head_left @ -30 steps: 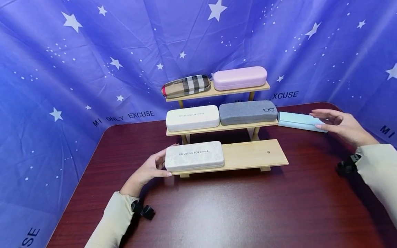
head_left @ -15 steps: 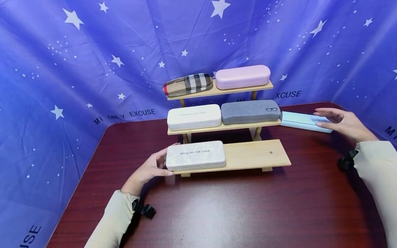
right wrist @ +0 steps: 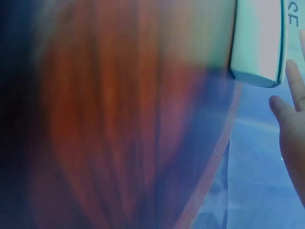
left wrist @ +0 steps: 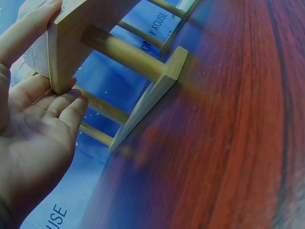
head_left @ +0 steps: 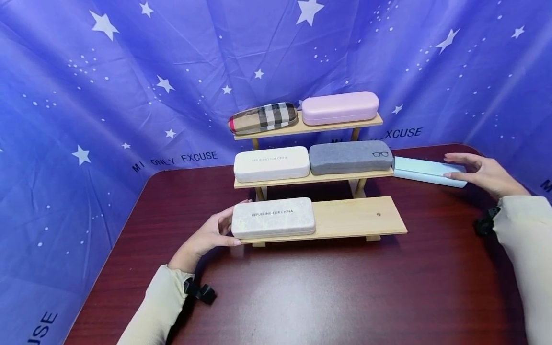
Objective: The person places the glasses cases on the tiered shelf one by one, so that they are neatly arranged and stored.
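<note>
My left hand [head_left: 207,237] grips the left end of the lowest board of a three-tier wooden rack [head_left: 358,218]. In the left wrist view its thumb lies along one side of the board [left wrist: 59,52] and the fingertips curl at its lower corner. Beside that hand, a pale glasses case [head_left: 273,218] with lettering rests on the bottom tier. At the right, my right hand [head_left: 487,175] spreads its thumb and fingers around the near end of a light blue case [head_left: 422,170]. That case lies on the table beside the rack; the right wrist view shows relaxed fingers [right wrist: 295,86] close to its end.
The middle tier carries a white case [head_left: 271,164] and a grey case [head_left: 349,157] with a glasses emblem. On top are a plaid case [head_left: 263,118] and a pink case [head_left: 340,108]. A starry blue curtain [head_left: 181,110] hangs behind the dark red table [head_left: 310,292].
The right thumb and fingers have come down closer around the light blue case's end. My left hand keeps its hold on the rack. The head view has shifted slightly.
</note>
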Action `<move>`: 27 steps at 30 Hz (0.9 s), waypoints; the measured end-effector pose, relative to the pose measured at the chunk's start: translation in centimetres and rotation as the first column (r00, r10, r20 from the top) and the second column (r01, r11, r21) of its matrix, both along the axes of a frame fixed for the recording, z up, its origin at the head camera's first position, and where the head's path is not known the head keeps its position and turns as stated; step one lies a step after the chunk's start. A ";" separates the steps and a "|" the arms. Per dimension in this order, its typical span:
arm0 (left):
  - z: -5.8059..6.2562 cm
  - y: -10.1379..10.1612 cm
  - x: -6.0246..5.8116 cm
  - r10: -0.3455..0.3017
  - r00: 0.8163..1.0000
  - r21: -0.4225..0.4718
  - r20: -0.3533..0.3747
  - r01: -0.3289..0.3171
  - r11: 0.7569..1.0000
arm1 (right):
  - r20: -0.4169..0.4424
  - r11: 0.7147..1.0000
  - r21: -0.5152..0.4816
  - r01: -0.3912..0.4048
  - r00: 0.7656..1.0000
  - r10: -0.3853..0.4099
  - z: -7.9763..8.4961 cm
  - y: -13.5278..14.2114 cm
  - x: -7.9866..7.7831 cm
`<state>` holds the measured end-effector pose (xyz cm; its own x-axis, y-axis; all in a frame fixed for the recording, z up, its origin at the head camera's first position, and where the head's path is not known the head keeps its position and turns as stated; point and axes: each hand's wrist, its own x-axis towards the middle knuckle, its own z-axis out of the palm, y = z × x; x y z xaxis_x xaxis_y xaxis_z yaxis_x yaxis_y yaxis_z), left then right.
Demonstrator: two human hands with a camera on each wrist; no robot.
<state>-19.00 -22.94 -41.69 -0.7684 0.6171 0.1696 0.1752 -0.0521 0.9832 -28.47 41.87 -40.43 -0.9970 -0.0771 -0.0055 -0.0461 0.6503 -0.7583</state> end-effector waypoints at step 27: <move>-0.2 0.0 0.0 -0.011 1.000 0.021 0.013 0.010 1.000 | 0.109 0.995 0.042 -0.092 0.990 0.087 -1.1 1.1 -1.7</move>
